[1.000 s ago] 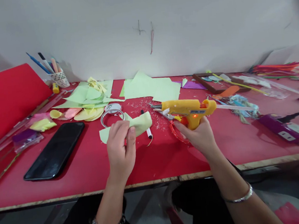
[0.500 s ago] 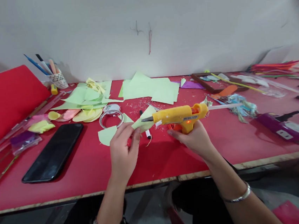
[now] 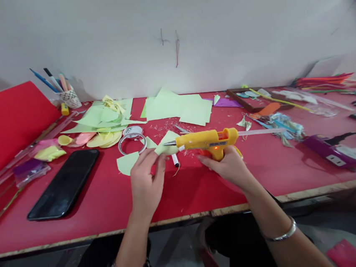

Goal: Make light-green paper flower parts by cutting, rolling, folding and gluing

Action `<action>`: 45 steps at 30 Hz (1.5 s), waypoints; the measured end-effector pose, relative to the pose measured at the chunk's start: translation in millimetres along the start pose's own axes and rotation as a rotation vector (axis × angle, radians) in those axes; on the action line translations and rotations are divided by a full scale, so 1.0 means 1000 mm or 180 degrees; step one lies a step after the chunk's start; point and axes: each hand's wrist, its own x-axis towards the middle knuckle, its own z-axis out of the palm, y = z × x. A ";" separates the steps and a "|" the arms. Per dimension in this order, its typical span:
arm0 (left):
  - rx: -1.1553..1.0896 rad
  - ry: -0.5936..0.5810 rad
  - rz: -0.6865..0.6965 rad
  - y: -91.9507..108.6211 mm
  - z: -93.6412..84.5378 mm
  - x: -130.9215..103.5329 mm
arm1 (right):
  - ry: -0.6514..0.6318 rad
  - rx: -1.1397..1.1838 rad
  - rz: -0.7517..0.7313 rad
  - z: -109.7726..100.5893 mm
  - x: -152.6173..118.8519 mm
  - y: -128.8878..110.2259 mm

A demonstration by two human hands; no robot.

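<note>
Your right hand is wrapped around the grip of the glue gun, above the near-middle of the table. The gun lies nearly level, its long axis running side to side; its nozzle points to your left, and a clear glue stick juts from its back to your right. Your left hand is closed to a pinch, thumb against fingers on the pale green paper. The nozzle overlaps that paper, but you cannot tell whether they touch. To your left lies the phone, slanting away to the right; to your right, the purple box. Beyond your hands are the pen, partly covered, and the tape roll. Past the phone, a clear bag holds something purple, just beside a packet with yellow contents. Farther off, to the right, the brown frame has small pale blue pieces inside it. Green sheets overlap near the wall. At the far left, the cup stands upright with pens and markers leaning left.
</note>
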 end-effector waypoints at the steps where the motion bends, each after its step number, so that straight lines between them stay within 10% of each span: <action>1: 0.0029 0.0016 -0.0064 -0.001 0.000 0.000 | -0.0022 0.0054 0.0046 0.000 0.000 0.000; 15: 0.0295 0.0105 -0.0511 -0.016 -0.012 0.006 | -0.0210 0.0867 0.0155 -0.006 0.015 -0.001; 22: 0.0260 -0.0018 -0.0563 -0.018 -0.008 0.006 | -0.0031 0.1370 0.0400 -0.058 0.028 0.008; 31: 0.0257 -0.0085 -0.0552 -0.023 -0.003 0.004 | 0.0665 0.0452 0.0756 -0.130 0.050 0.061; 45: 0.0370 -0.0059 -0.0514 -0.022 -0.003 0.003 | 0.0843 -0.1419 0.0882 -0.117 0.086 0.102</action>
